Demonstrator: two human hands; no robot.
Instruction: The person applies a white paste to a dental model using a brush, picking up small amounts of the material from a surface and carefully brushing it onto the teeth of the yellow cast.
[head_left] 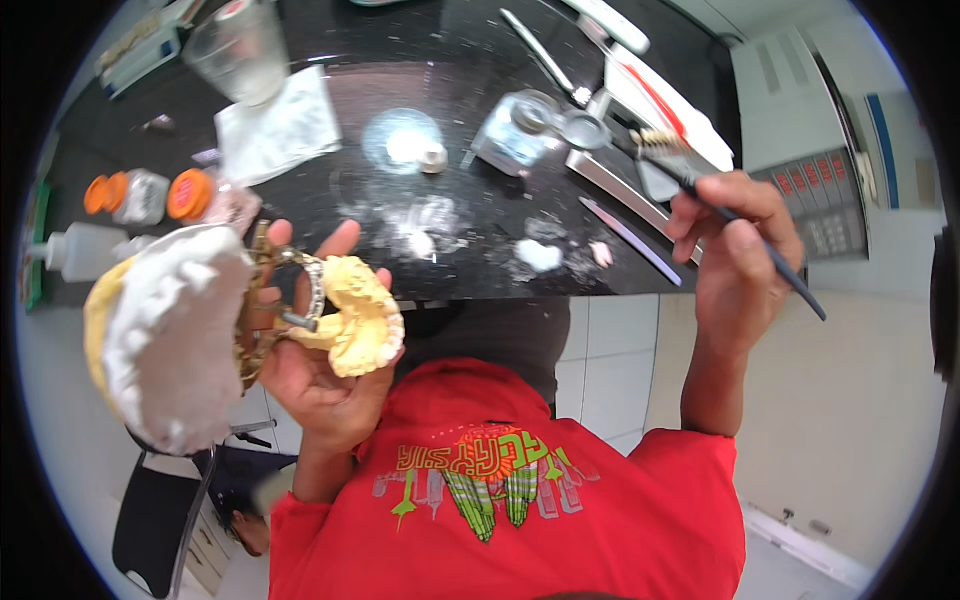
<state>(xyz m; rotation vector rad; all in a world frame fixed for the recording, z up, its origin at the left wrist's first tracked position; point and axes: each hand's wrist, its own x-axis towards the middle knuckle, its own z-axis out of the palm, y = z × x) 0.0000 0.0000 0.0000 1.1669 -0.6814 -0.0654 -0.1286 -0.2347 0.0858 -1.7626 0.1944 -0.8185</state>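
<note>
My left hand grips a brass-coloured dental articulator from below, in front of the counter's near edge. Mounted on its right side is a yellow plaster dental cast with pale teeth along one edge. A larger white plaster cast with a yellow base fills its left side, tilted toward me. In my right hand, a slim dark-handled brush is held like a pen over the counter's right part. Its tip end is blurred beside a toothbrush-like bristle head, and I cannot tell whether they touch.
A black counter carries white powder piles, a glass jar, a small dish, and a purple-handled tool. Orange-lidded jars, a paper towel and a clear cup stand left. A black chair is behind.
</note>
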